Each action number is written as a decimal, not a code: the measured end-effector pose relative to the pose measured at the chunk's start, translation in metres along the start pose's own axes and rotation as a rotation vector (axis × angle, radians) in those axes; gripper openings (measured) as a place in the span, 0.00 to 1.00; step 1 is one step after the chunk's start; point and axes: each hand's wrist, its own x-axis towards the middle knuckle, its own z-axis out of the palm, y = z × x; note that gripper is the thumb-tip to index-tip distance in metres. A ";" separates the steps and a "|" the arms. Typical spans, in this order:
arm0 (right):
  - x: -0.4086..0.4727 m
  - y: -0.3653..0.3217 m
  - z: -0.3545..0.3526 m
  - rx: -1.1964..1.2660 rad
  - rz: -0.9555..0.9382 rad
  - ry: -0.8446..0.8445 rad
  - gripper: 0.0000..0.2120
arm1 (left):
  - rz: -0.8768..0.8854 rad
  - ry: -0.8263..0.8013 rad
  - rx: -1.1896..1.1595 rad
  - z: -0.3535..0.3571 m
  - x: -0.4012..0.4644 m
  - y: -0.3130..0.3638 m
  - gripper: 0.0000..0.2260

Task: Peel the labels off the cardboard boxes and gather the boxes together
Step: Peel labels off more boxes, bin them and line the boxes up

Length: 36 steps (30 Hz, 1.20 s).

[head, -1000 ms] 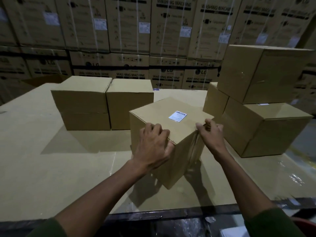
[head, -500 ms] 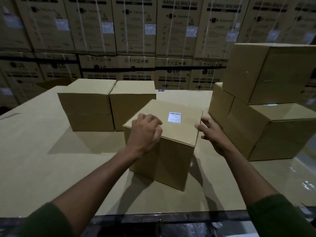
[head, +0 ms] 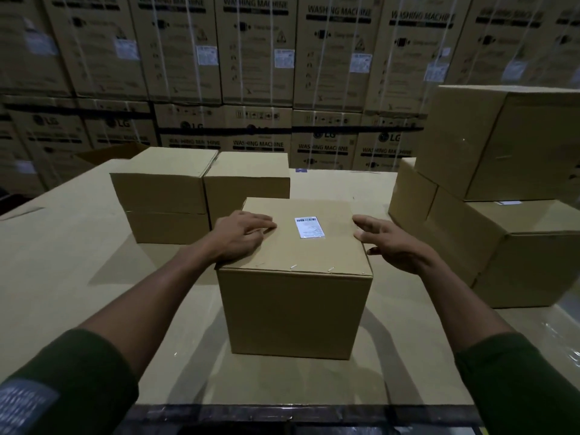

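box (head: pixel 295 309) centre of counter (head: pixel 62 277) | label (head: pixel 309 227) on top | left hand (head: pixel 241 235) flat at 9 o'clock | right hand (head: pixel 389 243) open at 3 o'clock edge

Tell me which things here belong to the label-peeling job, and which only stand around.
Job: front box, its white label, left hand, right hand, left box group, right box stack.
Around: washing machine cartons, cardboard-covered table.

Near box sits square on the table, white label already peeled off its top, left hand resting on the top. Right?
Not quite. The white label is not peeled: the head view shows it stuck flat on top of the near box. The rest holds: the box sits square on the table, and the left hand rests on its top.
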 end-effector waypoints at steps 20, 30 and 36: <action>0.002 -0.013 0.029 -0.541 -0.144 0.374 0.15 | -0.315 0.300 0.102 0.037 -0.029 0.037 0.18; -0.014 0.003 0.054 -0.665 0.089 0.640 0.27 | -0.455 0.318 0.387 0.045 -0.035 0.073 0.19; -0.009 0.005 0.056 -0.498 0.043 0.642 0.25 | -0.416 0.330 0.439 0.044 -0.038 0.074 0.18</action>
